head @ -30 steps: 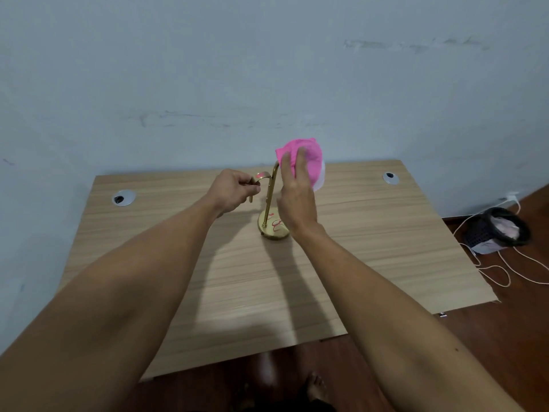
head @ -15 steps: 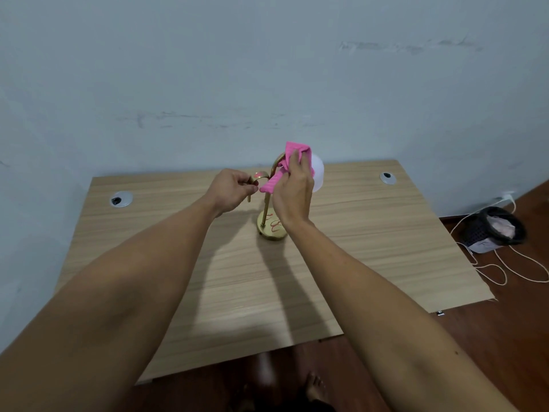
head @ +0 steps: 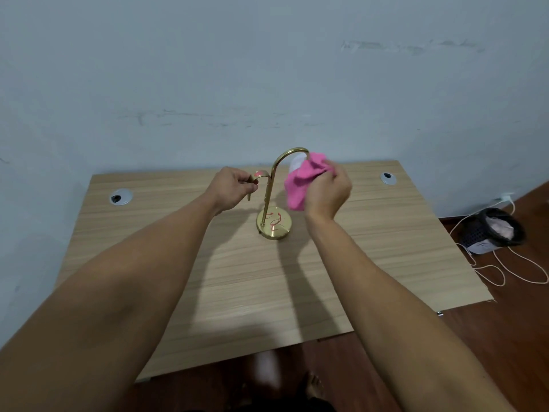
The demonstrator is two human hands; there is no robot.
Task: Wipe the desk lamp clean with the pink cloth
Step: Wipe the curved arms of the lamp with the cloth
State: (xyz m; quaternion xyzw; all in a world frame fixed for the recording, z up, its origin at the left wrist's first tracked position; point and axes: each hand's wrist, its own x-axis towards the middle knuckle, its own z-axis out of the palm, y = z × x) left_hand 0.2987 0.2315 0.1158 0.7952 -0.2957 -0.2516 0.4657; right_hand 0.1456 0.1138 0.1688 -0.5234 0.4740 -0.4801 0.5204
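Brass-coloured and slim, the desk lamp (head: 269,200) stood upright near the middle of the wooden table (head: 243,281), its round base (head: 274,223) flat on the surface and marked with red scribbles. Its tall stem curved over at the top toward the right, where a white shade (head: 297,162) showed only in part behind the pink cloth (head: 301,181). A shorter curved arm branched off to the left of the stem.

The left hand (head: 231,188) was closed around the end of that short arm, fingers curled tight, steadying the lamp. The right hand (head: 328,193) was clenched on the pink cloth, which was bunched in its fingers and pressed against the shade just under the tip of the curved stem; a loose fold of cloth hung down beside the palm, clear of the base.

Two round cable grommets sat in the table's far corners, one at the left (head: 120,197) and one at the right (head: 388,177). On the dark floor to the right, well apart from the table, a black basket (head: 493,230) lay among loops of pale cord (head: 505,269). The table stood against a pale blue wall (head: 267,69).
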